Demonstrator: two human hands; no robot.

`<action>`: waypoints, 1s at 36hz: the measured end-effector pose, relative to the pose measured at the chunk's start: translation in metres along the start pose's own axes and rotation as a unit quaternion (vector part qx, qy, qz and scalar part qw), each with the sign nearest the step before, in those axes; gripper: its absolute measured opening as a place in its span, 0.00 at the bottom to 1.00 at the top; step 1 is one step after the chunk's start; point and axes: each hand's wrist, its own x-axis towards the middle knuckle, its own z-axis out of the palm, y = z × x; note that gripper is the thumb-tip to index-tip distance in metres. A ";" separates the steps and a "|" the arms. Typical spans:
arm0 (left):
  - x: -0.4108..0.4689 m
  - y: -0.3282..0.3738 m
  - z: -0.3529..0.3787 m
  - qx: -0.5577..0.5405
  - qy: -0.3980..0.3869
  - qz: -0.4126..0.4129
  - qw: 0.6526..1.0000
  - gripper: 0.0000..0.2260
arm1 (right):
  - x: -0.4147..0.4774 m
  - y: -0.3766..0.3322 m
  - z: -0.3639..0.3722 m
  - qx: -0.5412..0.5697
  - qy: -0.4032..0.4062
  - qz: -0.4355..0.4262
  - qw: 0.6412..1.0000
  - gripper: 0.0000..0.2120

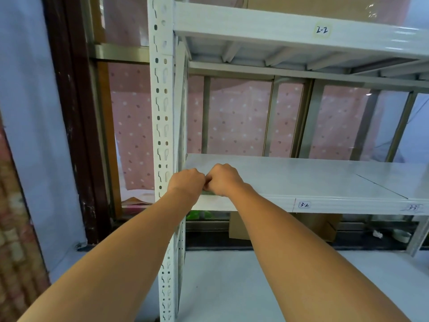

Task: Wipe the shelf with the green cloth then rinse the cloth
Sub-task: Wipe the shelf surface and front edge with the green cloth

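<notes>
Green cloth (pixel 208 192) pretty much buried under two fists at the shelf's (pixel 301 177) front edge.

Left hand (pixel 185 182) and right hand (pixel 222 180) are curled tight, knuckles touching; only a sliver of green is seen under the right one. What's actually gripped can't be made out.

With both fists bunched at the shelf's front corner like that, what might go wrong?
The green cloth barely shows beneath the right hand and left hand, right at the front edge of the white metal shelf board; it might slip off. A knuckle might also scrape the white slotted upright post close beside them.
</notes>
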 end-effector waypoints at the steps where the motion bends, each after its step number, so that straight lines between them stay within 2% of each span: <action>1: 0.002 0.000 0.000 -0.001 -0.001 0.002 1.000 0.12 | 0.003 0.000 0.002 -0.001 0.004 0.005 1.000 0.12; 4: 0.013 -0.001 0.003 -0.026 -0.013 -0.003 1.000 0.12 | 0.013 0.001 0.008 0.003 0.007 0.003 1.000 0.08; 11: 0.041 -0.002 0.009 -0.079 -0.021 -0.038 0.996 0.10 | 0.039 0.011 0.009 0.003 -0.009 -0.015 1.000 0.09; 16: 0.061 0.003 0.010 -0.053 -0.002 -0.045 0.998 0.12 | 0.061 0.017 0.011 -0.036 -0.010 -0.043 0.998 0.07; 25: 0.080 0.005 0.017 -0.050 -0.029 -0.087 0.994 0.15 | 0.109 0.021 0.023 -0.021 -0.023 -0.061 0.998 0.11; 32: 0.092 0.002 0.027 -0.136 -0.023 -0.131 0.982 0.18 | 0.157 0.033 0.039 -0.016 -0.011 -0.096 0.995 0.17; 36: 0.095 -0.004 0.028 -0.124 -0.038 -0.142 0.981 0.13 | 0.184 0.040 0.045 -0.008 -0.016 -0.111 0.994 0.14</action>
